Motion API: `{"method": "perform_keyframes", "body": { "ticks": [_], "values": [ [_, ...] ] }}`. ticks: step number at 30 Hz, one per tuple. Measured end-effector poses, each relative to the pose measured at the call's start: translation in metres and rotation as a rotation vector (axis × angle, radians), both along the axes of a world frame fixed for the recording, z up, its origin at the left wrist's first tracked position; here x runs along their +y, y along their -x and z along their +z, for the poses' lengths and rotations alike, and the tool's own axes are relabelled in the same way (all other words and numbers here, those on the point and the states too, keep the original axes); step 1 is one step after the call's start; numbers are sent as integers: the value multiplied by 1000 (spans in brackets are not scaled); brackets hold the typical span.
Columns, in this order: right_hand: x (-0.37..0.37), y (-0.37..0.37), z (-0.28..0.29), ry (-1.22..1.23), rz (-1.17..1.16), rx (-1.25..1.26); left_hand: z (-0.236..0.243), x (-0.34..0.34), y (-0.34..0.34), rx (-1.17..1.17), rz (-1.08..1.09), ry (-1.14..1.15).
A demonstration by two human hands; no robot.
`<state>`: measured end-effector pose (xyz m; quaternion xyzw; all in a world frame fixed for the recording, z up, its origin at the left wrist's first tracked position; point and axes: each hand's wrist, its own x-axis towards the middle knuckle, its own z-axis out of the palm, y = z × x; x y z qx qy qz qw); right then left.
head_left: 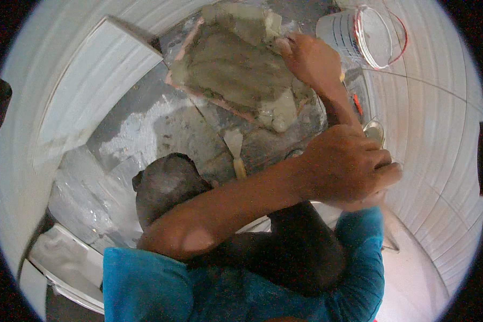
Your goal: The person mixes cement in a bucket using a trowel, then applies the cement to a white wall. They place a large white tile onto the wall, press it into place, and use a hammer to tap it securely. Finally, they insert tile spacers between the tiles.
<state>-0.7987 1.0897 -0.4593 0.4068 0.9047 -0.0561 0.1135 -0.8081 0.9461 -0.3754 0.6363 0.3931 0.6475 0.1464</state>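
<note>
The right hand (pixel 307 56) is nearer, its fingers curled over the far right edge of the mortar-covered tile (pixel 231 67), which lies flat on the floor (pixel 145 123) ahead. The left hand (pixel 349 161) is fisted beside the right forearm (what it grips is hidden). A scraper (pixel 235 153) points back toward the person.

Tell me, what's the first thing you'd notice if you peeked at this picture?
The big patch of wet grey mortar at the top middle, spread on a pink-edged board, with one hand pressing its right edge. Next, the other hand crossing over at centre right, closed around something I cannot make out. A clear plastic bucket sits at the top right, and a small trowel lies just below the mortar.
</note>
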Motion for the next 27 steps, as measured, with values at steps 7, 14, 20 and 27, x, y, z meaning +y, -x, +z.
{"method": "perform_keyframes", "body": {
  "ticks": [7,14,20,27],
  "values": [
    [-6,38,-7,-74,47,-67,5,-8,20,8,78,15],
    [18,-4,-3,425,-188,289,10,-5,20,-76,79,24],
    [-11,-120,63,682,-611,563,-11,-3,-5,-46,-33,80],
    [-85,-298,186,23,-752,156,-19,16,-8,-203,-51,472]
  ]
}}
